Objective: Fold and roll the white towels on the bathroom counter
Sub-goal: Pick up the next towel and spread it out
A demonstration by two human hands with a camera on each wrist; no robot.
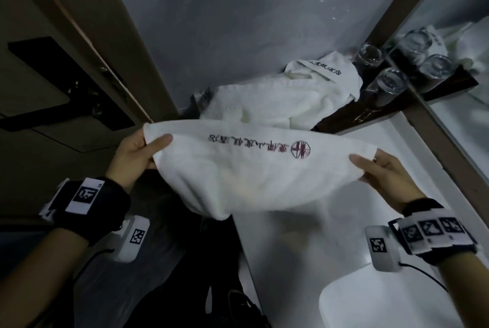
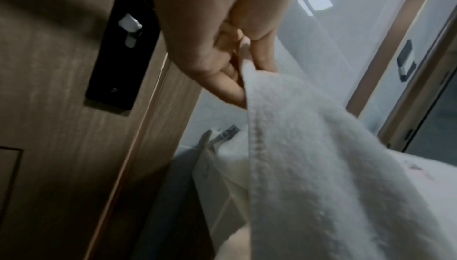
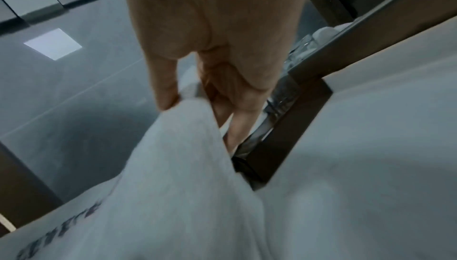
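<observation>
A white towel [image 1: 246,169] with a dark red logo and lettering hangs stretched in the air between my hands, above the white counter's left edge. My left hand [image 1: 143,153] pinches its left end, thumb on top; the left wrist view shows the towel's hem [image 2: 257,127] caught between thumb and fingers [image 2: 232,80]. My right hand [image 1: 375,171] pinches the right end; in the right wrist view the cloth [image 3: 178,176] runs down from the fingertips [image 3: 168,102]. A second crumpled white towel [image 1: 285,97] lies on the dark shelf at the back.
Glass tumblers [image 1: 391,81] stand on the dark shelf [image 1: 344,118] beside the mirror [image 1: 460,36]. The white counter [image 1: 344,208] has a sink basin [image 1: 370,301] at the front right. A wooden door with a black lock plate [image 2: 121,49] is close on the left.
</observation>
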